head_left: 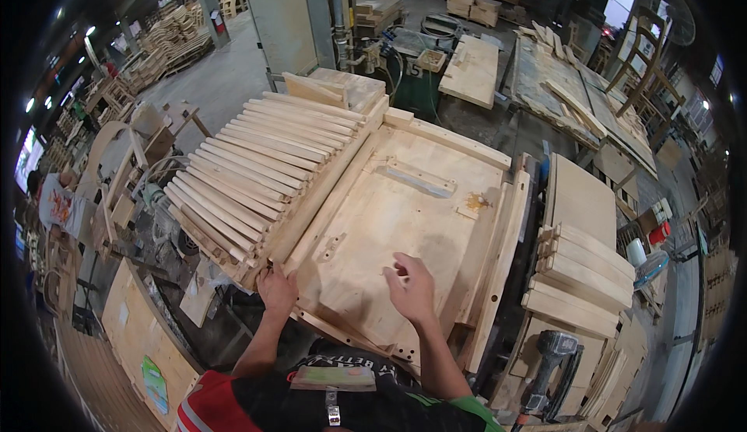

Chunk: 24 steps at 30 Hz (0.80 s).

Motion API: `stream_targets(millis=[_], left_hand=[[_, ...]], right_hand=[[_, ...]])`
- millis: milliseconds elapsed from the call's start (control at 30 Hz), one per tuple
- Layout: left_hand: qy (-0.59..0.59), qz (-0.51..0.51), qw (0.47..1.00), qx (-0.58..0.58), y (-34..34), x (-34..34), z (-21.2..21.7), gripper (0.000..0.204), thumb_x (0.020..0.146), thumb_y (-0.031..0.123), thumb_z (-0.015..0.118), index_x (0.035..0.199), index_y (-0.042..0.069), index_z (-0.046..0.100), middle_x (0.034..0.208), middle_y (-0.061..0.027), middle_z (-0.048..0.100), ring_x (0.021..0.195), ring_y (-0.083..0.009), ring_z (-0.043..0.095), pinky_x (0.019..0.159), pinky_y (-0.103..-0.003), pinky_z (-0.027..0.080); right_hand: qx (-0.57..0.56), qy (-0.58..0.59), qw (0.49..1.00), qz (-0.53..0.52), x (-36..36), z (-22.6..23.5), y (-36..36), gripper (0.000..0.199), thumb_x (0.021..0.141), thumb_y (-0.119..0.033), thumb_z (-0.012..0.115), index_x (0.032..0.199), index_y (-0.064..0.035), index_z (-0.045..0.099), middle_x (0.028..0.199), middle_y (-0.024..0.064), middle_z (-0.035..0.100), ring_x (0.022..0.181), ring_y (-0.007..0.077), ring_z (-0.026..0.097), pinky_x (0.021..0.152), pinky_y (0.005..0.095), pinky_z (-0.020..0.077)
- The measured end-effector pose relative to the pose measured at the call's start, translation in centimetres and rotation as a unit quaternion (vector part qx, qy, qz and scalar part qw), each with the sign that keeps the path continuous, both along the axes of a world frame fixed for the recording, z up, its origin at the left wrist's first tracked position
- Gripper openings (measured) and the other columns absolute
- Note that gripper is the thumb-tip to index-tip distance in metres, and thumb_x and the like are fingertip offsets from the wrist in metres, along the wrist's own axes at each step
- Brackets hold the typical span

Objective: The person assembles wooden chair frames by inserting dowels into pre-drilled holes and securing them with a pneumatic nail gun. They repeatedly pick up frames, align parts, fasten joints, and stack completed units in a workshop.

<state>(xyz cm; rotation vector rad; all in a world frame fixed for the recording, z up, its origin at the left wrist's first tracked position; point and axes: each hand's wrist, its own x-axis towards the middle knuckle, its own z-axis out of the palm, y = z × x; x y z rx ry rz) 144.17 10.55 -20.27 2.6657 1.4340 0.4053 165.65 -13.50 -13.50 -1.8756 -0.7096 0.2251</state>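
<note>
My left hand (278,288) is at the near left corner, its fingers curled over the near end of a long wooden rail (331,193). A row of rounded wooden slats (257,152) lies side by side just left of this rail. My right hand (411,286) is over the plywood board (373,237), its fingers loosely bent and the thumb apart, with nothing visible in it. Wooden strips frame the board, among them a far strip (451,140) and a right-hand rail (502,269). A small wooden block with a metal edge (416,179) is fixed on the board.
To the right, a stack of wooden pieces (583,269) lies on flat panels, with a nail gun (548,370) nearer me. A plywood sheet (144,339) leans at the lower left. Beyond the bench stands a pillar (288,20). Another person (62,202) is at far left.
</note>
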Motion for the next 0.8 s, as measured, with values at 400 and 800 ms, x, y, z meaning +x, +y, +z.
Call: stream_targets(millis=[400,800], left_hand=[[-0.057,0.014,0.997,0.041,0.0,0.5,-0.8,0.035,0.089,0.028,0.078,0.108,0.001,0.064,0.103,-0.0201,0.069,0.108,-0.0384,0.063,0.096,-0.050,0.043],[-0.069,0.052,0.996,0.030,-0.5,-0.8,-1.5,0.035,0.093,0.029,0.073,0.114,0.002,0.065,0.109,-0.0154,0.066,0.112,-0.0339,0.061,0.097,-0.048,0.043]], right_hand=[[-0.091,0.024,0.994,0.054,5.4,-9.9,18.1,0.072,0.101,-0.025,0.068,0.160,0.0040,0.039,0.146,0.0290,0.060,0.128,0.0378,0.064,0.107,0.0421,0.0524],[-0.041,0.064,0.982,0.172,4.0,-10.2,22.3,0.048,0.102,-0.011,0.066,0.147,-0.0011,0.055,0.126,0.0209,0.072,0.115,0.0325,0.070,0.095,0.0409,0.0551]])
